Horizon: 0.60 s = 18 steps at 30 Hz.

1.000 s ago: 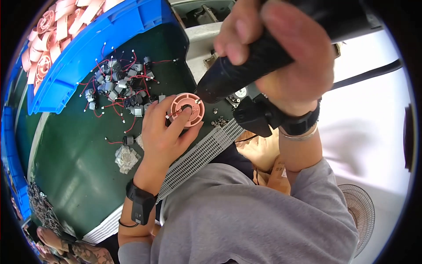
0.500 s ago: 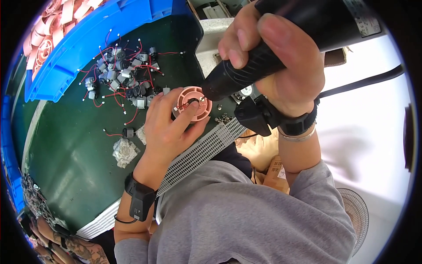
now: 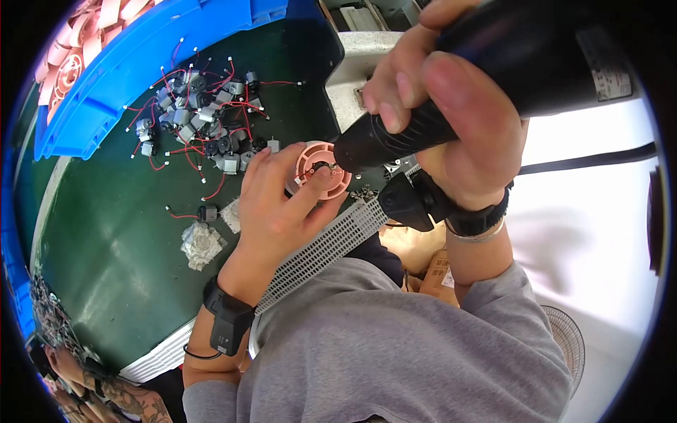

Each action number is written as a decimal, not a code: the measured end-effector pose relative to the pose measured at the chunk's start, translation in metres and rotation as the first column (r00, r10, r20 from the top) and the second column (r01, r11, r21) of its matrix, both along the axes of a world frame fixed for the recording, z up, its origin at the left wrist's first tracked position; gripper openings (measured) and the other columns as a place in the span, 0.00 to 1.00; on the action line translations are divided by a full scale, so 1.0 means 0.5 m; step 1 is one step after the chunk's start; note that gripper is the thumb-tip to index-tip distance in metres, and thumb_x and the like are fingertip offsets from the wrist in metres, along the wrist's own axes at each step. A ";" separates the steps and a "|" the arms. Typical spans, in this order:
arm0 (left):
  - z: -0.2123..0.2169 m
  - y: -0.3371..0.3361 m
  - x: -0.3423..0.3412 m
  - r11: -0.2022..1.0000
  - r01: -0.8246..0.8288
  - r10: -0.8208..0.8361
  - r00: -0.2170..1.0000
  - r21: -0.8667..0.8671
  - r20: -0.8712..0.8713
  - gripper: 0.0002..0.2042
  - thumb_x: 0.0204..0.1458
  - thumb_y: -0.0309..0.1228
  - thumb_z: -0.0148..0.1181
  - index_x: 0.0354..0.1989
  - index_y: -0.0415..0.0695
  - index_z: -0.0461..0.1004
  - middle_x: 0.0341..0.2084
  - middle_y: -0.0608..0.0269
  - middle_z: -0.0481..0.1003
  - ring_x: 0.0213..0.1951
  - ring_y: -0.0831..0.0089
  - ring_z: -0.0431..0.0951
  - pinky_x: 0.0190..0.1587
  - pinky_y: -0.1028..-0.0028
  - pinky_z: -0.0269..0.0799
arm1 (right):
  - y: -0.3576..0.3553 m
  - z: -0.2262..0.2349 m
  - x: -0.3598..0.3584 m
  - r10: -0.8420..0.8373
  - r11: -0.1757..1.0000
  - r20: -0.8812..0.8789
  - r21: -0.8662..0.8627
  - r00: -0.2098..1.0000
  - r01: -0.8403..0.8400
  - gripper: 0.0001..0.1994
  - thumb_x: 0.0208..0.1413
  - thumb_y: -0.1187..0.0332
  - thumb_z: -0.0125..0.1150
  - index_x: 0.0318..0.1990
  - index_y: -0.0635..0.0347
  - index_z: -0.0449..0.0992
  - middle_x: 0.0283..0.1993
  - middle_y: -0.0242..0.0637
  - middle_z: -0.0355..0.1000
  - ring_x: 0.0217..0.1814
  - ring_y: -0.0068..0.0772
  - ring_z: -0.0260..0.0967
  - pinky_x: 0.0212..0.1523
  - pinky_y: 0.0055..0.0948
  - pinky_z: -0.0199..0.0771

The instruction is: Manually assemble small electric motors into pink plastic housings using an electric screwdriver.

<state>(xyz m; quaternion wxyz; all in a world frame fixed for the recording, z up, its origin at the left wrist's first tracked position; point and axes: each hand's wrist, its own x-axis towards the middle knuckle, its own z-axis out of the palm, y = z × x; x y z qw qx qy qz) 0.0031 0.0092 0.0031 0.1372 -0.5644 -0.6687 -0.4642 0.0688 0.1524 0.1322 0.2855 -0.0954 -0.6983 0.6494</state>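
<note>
My left hand (image 3: pixel 278 190) grips a round pink plastic housing (image 3: pixel 341 185) against the green work surface, thumb pressed on a small dark part at its middle. In my right hand (image 3: pixel 472 134) is a black electric screwdriver (image 3: pixel 522 63), tilted, its nose over the right side of the housing. The nose hides the driver's tip, so contact with a screw cannot be made out. Small loose screws (image 3: pixel 363 193) lie just to the right of the housing. Beyond my left hand is a heap of small grey motors (image 3: pixel 204 116) with red wires.
A blue bin (image 3: pixel 92 120) of pink plastic parts stands at the far left. A crumpled whitish lump (image 3: pixel 201 245) lies near a single motor (image 3: pixel 207 213). A perforated white strip (image 3: pixel 321 254) runs along the table's near edge. Another person's tattooed forearm (image 3: pixel 134 398) shows at the lower left.
The housing and my left hand have shifted slightly right in the picture. The screwdriver has come down and right, its nose now covering more of the housing's right side.
</note>
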 end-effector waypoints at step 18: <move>0.002 -0.297 -0.223 0.799 -0.569 0.400 0.744 0.194 0.535 0.07 0.48 0.26 0.62 0.35 0.43 0.77 0.35 0.57 0.77 0.36 0.62 0.77 0.41 0.69 0.72 | -0.034 0.024 -0.029 -0.302 0.537 -0.444 0.652 0.844 0.535 0.06 0.58 0.67 0.52 0.41 0.55 0.71 0.38 0.35 0.67 0.36 0.31 0.64 0.40 0.27 0.65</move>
